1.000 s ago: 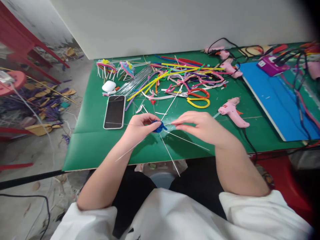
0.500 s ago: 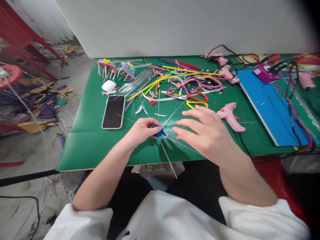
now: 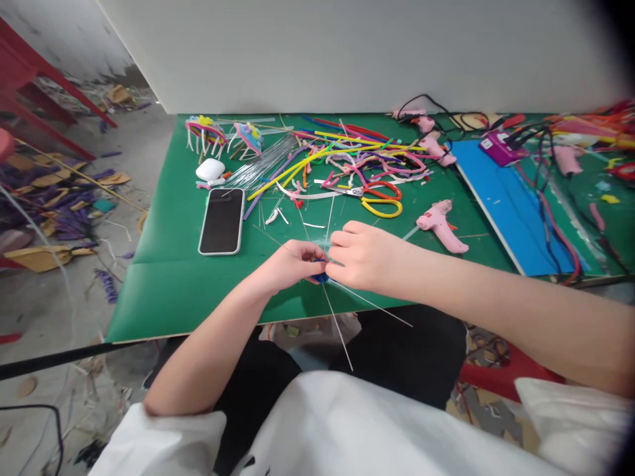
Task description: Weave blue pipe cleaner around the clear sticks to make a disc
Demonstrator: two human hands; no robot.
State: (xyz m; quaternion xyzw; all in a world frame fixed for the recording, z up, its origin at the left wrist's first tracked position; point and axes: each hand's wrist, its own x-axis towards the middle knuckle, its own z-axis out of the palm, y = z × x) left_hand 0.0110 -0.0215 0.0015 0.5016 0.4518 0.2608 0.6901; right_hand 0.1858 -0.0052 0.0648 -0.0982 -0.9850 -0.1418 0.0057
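Between thumb and fingers, my left hand (image 3: pixel 296 266) pinches a small blue pipe cleaner piece (image 3: pixel 320 275). Several thin stiff wires (image 3: pixel 338 328) fan out from it in different directions, two of them reaching toward my lap past the table edge. My right hand (image 3: pixel 358 255) is closed against the right side of the same piece, fingertips together, almost touching my left thumb. Its fingers cover much of the blue part, so the exact spot it grips is hidden.
A phone (image 3: pixel 221 221) and a white case (image 3: pixel 210 170) lie left on the green table (image 3: pixel 163 284). Behind my hands are scissors (image 3: pixel 381 199), loose pipe cleaners (image 3: pixel 347 158) and two small umbrella-like crafts (image 3: pixel 248 140). A pink glue gun (image 3: pixel 442 226) and a blue board (image 3: pixel 501 211) are at right.
My right hand has come in from the right, its spread fingers closing at the blue piece. My left hand keeps its hold. The view has shifted slightly.
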